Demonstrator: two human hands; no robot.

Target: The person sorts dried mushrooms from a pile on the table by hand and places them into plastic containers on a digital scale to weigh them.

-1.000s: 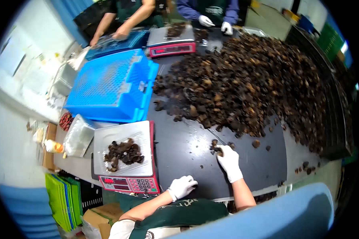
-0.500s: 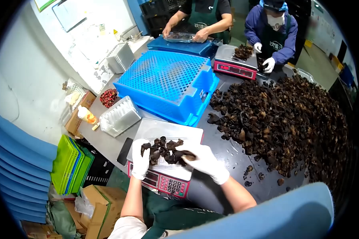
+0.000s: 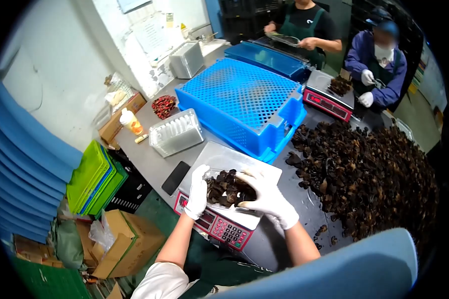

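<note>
A pile of dark wood ear mushrooms (image 3: 228, 185) lies in a clear plastic tray (image 3: 242, 209) on the steel platform of a red-edged digital scale (image 3: 263, 172). My left hand (image 3: 197, 194), in a white glove, is at the left side of the tray with its fingers stretched out. On the other side, my right hand (image 3: 270, 200), also gloved, curves around the right of the pile, thumb and fingers spread apart. Some fingertips touch the mushrooms. The scale's keypad (image 3: 229, 229) faces me below the tray.
A black phone (image 3: 175, 178) lies left of the scale. Stacked clear trays (image 3: 176, 133) and an upturned blue crate (image 3: 242, 92) stand beyond. Loose wood ears (image 3: 369, 179) cover the right of the table. Two people work at the far side, near a second scale (image 3: 329, 102).
My right hand has let go of the wood ears and opened beside the pile. The mushrooms are gathered more compactly in the tray. The view has shifted, showing the whole phone.
</note>
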